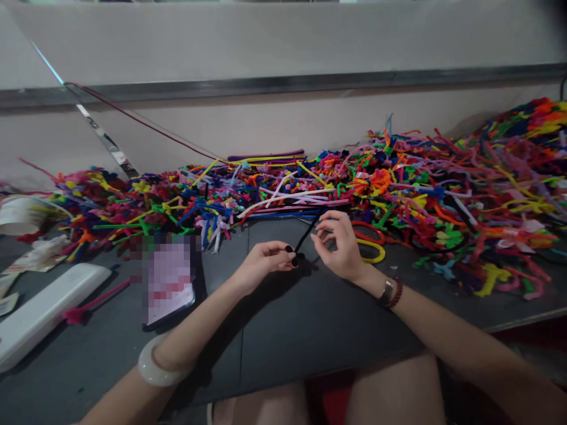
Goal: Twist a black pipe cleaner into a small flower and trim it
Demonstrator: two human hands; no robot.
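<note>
A short black pipe cleaner (305,237) slants up and to the right above the dark table (283,330). My left hand (268,264) pinches its lower end between thumb and forefinger. Beside the upper part is my right hand (340,251), its fingers loosely curled and apart from the thumb, with no clear grip on the stem. Just behind that hand lie a red loop (368,231) and a yellow loop (375,251); the hand partly covers them, so their kind is unclear.
A long heap of coloured pipe cleaners and twisted flowers (425,200) lines the back of the table. On the left are a phone (172,283), a long white case (53,313) and a pink stem (100,301). A thin cord (146,126) runs behind from a slanted metallic strip (104,139).
</note>
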